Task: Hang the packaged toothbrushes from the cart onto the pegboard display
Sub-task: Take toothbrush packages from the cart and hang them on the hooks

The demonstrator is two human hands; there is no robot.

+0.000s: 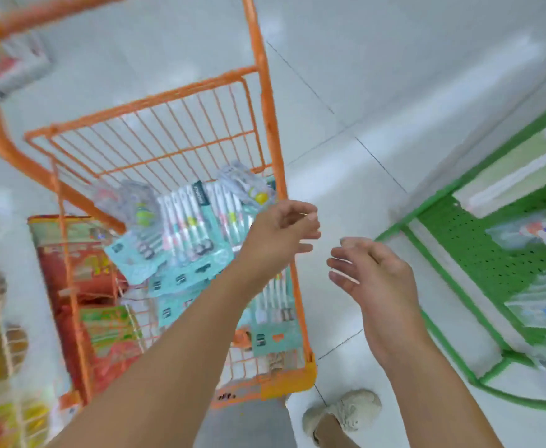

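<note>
Pale grey floor tiles (378, 92) stretch out under everything, blurred a little by the tilt of my head. Over them stands the orange wire cart (174, 130), its near corner just in front of my legs, and inside it the packaged toothbrushes (187, 221) lie in a loose heap of teal cards, overlapping one another, some flat and some propped against the wire side. My left hand (281, 227) reaches across the cart's right rim, above the pile; its fingers are loosely bent, and it holds nothing that I can make out. My right hand (372, 270) hangs just beside it, past the cart's edge and over bare floor, fingers relaxed and spread, grasping nothing. The two hands are near each other but apart. To my right the green pegboard display (472, 247) leans into view, with a few clear packets (543, 305) already on it, too blurred to read. Red and orange snack bags (81, 273) sit beyond the cart's left side. My beige shoe (346, 412) shows below, on the tiles.
</note>
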